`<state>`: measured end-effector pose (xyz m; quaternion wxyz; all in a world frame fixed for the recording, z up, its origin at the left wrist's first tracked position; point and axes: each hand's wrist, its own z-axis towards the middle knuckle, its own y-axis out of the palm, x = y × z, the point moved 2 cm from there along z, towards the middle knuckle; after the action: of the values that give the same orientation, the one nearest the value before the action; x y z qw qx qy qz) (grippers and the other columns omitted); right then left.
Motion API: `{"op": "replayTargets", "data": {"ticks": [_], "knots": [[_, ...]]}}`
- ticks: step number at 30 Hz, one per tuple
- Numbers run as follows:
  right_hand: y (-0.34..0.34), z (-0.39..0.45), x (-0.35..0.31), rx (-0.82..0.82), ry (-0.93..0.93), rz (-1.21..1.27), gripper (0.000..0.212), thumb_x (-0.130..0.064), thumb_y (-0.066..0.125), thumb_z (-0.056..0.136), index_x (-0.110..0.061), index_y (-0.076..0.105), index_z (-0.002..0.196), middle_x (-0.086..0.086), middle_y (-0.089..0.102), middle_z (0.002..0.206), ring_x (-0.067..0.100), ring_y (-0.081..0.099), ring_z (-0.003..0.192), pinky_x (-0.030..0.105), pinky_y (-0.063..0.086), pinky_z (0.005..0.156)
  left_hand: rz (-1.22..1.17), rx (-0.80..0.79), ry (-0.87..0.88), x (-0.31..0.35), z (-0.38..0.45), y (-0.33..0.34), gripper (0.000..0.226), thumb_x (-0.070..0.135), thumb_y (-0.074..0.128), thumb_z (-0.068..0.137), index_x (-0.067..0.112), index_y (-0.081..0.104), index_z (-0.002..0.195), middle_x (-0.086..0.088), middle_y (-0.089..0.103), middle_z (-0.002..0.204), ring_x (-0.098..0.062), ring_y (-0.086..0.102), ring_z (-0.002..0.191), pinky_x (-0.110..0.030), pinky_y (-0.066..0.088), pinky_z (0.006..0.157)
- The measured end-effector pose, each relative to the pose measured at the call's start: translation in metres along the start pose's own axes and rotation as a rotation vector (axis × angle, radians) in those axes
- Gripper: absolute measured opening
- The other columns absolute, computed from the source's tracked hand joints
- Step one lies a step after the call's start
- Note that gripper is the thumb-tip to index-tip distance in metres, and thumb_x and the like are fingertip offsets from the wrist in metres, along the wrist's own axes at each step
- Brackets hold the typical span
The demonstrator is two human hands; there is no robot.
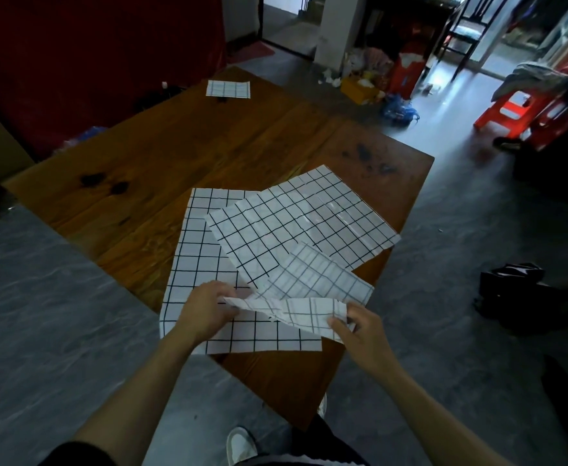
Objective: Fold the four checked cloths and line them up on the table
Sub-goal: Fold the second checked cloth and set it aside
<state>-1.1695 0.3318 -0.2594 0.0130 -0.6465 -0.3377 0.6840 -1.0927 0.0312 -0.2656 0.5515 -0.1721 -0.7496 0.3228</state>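
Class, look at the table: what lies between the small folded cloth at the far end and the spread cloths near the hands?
Head view: only bare wooden table lies between the folded cloth and the spread cloths.

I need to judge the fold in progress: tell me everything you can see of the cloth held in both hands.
The held cloth is thin white fabric with a faint grey check, its paler underside showing. It is partly lifted off the table, its near edge turned up and creased. The left hand pinches one near corner, the right hand the other. Its far part lies over two flat, dark-checked cloths.
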Motion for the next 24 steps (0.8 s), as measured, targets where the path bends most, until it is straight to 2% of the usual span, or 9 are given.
{"op": "replayTargets", "data": {"ticks": [3,5,7,9,12,15,17,20,24], "knots": [[-0.005,0.004,0.005,0.043,0.051,0.03,0.011,-0.013,0.066,0.092,-0.022,0.07,0.097,-0.006,0.068,0.094,0.004,0.066,0.088,0.015,0.052,0.073,-0.148,-0.04,0.059,0.008,-0.002,0.002,0.024,0.009,0.075,0.082,0.032,0.069,0.086,0.012,0.069,0.094,0.0,0.062,0.09,-0.022,0.047,0.079],[-0.008,0.01,0.008,0.064,0.092,0.071,0.011,-0.015,0.066,0.092,-0.022,0.07,0.1,-0.003,0.071,0.097,0.007,0.068,0.09,0.023,0.057,0.075,-0.212,-0.029,0.057,0.011,-0.005,0.001,0.017,0.009,0.072,0.085,0.026,0.068,0.085,0.01,0.07,0.089,0.001,0.063,0.088,-0.021,0.049,0.076],[-0.009,0.017,0.008,0.048,0.11,0.099,0.019,-0.018,0.065,0.093,-0.018,0.068,0.112,-0.003,0.071,0.105,0.007,0.069,0.095,0.03,0.06,0.077,-0.257,0.004,0.05,0.009,-0.01,-0.003,0.007,0.01,0.072,0.085,0.012,0.066,0.085,0.009,0.07,0.088,-0.001,0.065,0.088,-0.026,0.053,0.075],[-0.006,0.025,0.004,0.008,0.095,0.12,0.023,-0.018,0.063,0.094,-0.021,0.065,0.117,-0.006,0.071,0.109,0.006,0.069,0.098,0.029,0.06,0.079,-0.267,0.042,0.062,0.006,-0.017,-0.01,0.017,0.017,0.073,0.084,0.01,0.058,0.078,0.005,0.069,0.084,-0.01,0.066,0.085,-0.032,0.054,0.07],[0.003,0.037,-0.004,-0.022,0.075,0.123,0.023,-0.017,0.063,0.094,-0.024,0.064,0.117,-0.007,0.071,0.107,0.004,0.069,0.098,0.026,0.059,0.079,-0.295,0.071,0.044,0.002,-0.028,-0.024,0.027,0.028,0.073,0.082,0.012,0.052,0.073,-0.01,0.063,0.074,-0.03,0.063,0.074,-0.048,0.054,0.066],[0.014,0.048,-0.01,-0.047,0.089,0.132,0.024,-0.016,0.064,0.094,-0.019,0.065,0.117,-0.007,0.072,0.104,0.004,0.07,0.094,0.024,0.059,0.077,-0.382,0.071,0.013,-0.003,-0.032,-0.035,0.031,0.028,0.074,0.082,0.008,0.052,0.075,-0.018,0.062,0.071,-0.041,0.06,0.07,-0.05,0.053,0.062],[0.018,0.052,-0.013,-0.054,0.086,0.124,0.024,-0.016,0.064,0.093,-0.019,0.065,0.117,-0.008,0.072,0.102,0.002,0.069,0.093,0.021,0.058,0.077,-0.413,0.092,-0.008,-0.004,-0.03,-0.038,0.028,0.021,0.074,0.084,0.005,0.052,0.076,-0.023,0.06,0.071,-0.037,0.058,0.065,-0.043,0.05,0.06],[0.019,0.057,-0.013,-0.039,0.082,0.102,0.022,-0.017,0.064,0.094,-0.023,0.066,0.115,-0.01,0.072,0.098,0.0,0.068,0.092,0.02,0.057,0.077,-0.421,0.152,-0.055,-0.003,-0.023,-0.036,0.023,0.01,0.071,0.087,0.001,0.054,0.077,-0.024,0.057,0.072,-0.021,0.052,0.061,-0.035,0.046,0.06],[0.023,0.068,-0.01,-0.035,0.093,0.069,0.018,-0.019,0.063,0.094,-0.031,0.065,0.107,-0.009,0.071,0.097,0.003,0.068,0.091,0.021,0.056,0.077,-0.43,0.247,-0.149,-0.005,-0.008,-0.024,0.018,0.012,0.071,0.087,0.009,0.057,0.076,-0.007,0.056,0.068,-0.016,0.051,0.063,-0.035,0.047,0.061]]}}
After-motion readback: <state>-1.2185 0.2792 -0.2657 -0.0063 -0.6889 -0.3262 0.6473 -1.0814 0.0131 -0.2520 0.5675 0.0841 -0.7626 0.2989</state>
